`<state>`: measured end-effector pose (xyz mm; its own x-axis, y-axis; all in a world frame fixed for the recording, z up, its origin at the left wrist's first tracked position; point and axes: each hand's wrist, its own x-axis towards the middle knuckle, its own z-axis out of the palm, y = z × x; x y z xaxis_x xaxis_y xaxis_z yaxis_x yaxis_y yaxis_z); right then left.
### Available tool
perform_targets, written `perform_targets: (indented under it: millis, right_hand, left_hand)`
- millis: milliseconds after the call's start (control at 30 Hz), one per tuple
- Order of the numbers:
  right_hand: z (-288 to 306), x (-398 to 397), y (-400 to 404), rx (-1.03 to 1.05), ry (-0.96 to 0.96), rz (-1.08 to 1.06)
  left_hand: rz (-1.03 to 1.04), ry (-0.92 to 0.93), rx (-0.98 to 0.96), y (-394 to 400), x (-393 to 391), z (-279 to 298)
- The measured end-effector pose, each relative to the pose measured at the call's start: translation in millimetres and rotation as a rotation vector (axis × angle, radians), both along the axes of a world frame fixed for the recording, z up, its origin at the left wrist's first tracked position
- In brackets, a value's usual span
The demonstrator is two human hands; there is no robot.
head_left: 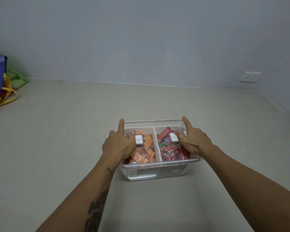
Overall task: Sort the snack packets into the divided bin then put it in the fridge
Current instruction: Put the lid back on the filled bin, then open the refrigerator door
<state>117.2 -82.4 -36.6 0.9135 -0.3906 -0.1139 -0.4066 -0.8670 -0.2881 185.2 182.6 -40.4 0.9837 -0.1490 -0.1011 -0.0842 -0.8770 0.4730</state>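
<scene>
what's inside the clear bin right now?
The bin has two sections split by a white divider: orange packets on the left, red packets on the right. The left hand and right hand cover the outer parts.

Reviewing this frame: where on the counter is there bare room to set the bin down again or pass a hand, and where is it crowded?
Bare counter runs left of the divided bin up to the bags in the far left corner. More lies between the bin and the back wall, and right of it toward the outlet. It is crowded only at the bin, where the left hand and right hand grip its sides.
</scene>
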Motion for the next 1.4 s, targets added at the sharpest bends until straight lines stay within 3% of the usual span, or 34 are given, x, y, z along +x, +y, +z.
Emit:
perform_targets:
  millis: [200, 333, 500, 700, 900, 1100, 1267, 1400]
  right_hand:
    - [-3.4, -1.1, 2.3, -0.012, -0.171, -0.045]
    - [-6.8, -3.2, 2.9, -0.003, -0.294, -0.060]
    - [-6.0, -2.8, -1.3, 0.096, -0.346, -0.102]
    - [-5.4, -12.2, -6.8, 0.364, -0.439, -0.186]
    - [-4.8, -68.6, 16.9, 0.424, -0.414, -0.212]
    - [9.0, -128.5, 43.5, 0.393, -0.384, -0.214]
    - [12.9, -182.9, 83.2, 0.335, -0.309, -0.413]
    - [17.7, -249.3, 128.9, 0.259, -0.280, -0.537]
  left_hand:
    - [0.112, -0.219, -0.173, -0.2, -8.6, 2.3]
    - [0.162, -0.353, -0.186, 2.1, -15.1, 0.6]
    - [0.240, -0.393, -0.177, 1.6, -20.1, 0.5]
    - [0.263, -0.419, -0.169, -0.9, -16.2, -1.8]
    - [0.265, -0.371, -0.256, 1.6, -17.2, -0.2]
    - [0.084, -0.358, -0.301, 8.0, -18.9, 0.9]
    - [-0.149, -0.266, -0.219, 25.5, -31.5, 3.2]
    - [-0.364, -0.296, -0.287, 36.7, -65.4, 11.7]
